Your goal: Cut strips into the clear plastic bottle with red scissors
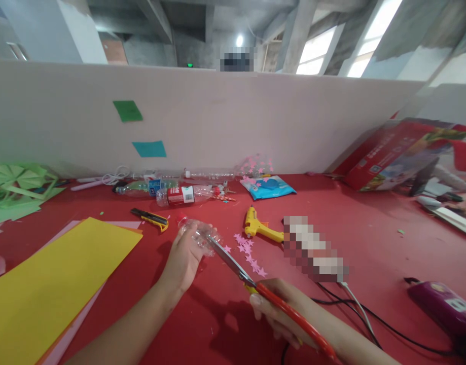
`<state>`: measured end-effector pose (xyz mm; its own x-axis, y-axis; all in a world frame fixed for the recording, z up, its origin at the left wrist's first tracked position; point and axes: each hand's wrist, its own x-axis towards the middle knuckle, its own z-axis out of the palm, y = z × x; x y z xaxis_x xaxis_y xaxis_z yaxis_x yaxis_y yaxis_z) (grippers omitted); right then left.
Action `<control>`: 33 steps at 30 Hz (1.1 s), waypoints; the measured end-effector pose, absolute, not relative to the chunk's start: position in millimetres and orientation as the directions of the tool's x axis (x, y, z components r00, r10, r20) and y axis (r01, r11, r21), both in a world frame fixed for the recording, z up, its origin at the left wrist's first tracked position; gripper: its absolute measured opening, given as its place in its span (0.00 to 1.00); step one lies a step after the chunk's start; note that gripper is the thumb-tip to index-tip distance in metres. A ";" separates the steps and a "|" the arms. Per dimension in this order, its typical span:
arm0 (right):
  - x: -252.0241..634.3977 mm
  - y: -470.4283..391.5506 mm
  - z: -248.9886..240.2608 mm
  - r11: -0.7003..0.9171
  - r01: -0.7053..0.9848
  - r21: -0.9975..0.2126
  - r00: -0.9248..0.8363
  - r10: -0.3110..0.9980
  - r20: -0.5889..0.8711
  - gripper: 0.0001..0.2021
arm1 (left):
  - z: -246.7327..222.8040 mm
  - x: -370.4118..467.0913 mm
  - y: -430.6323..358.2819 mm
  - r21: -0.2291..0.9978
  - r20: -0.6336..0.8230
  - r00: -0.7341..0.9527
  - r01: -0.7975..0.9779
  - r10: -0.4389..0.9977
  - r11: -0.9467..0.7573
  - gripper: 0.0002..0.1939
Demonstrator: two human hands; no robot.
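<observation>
My left hand [187, 256] is closed around a clear plastic bottle piece [208, 239], held above the red table. A red cap or neck shows at its far end. In my right hand [282, 309] is a pair of scissors [233, 262] with red handles and long metal blades. The blade tips reach the cut side of the plastic; whether they are biting into it I cannot tell. Pink paper stars [250, 253] lie on the table just beyond the blades. Behind them rests a yellow hot glue gun [261, 226].
A yellow utility knife [151, 219] lies left of the bottle piece, near yellow paper sheets [69, 284]. Along the white partition [217, 116] lie a red-labelled bottle [183, 194], other bottles and a blue packet [271, 187]. Cables [354, 303] cross the right side, near a purple device [441, 306].
</observation>
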<state>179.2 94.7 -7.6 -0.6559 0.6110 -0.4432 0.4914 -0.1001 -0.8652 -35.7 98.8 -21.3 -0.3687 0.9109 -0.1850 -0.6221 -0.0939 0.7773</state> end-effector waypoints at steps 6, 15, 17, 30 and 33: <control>177.4 93.7 -4.6 -0.133 0.519 -0.845 -0.615 0.629 -0.476 0.23 | -21.9 -35.5 98.3 0.778 -0.178 -0.357 -0.621 0.917 -0.091 0.11; 174.3 92.0 1.0 -0.172 0.569 -0.804 -0.571 0.621 -0.537 0.20 | -23.4 -36.5 98.0 0.777 -0.163 -0.363 -0.620 0.917 -0.107 0.11; 173.0 91.8 0.6 -0.185 0.591 -0.785 -0.547 0.624 -0.559 0.19 | -23.4 -36.6 98.4 0.775 -0.165 -0.368 -0.622 0.915 -0.110 0.11; 170.8 89.7 -1.6 -0.182 0.571 -0.801 -0.573 0.609 -0.548 0.18 | -23.0 -40.6 100.4 0.781 -0.117 -0.400 -0.602 0.909 -0.164 0.13; 173.1 88.4 -3.4 -0.125 0.528 -0.840 -0.632 0.602 -0.487 0.21 | -23.8 -38.5 98.3 0.804 -0.073 -0.386 -0.568 0.919 -0.175 0.13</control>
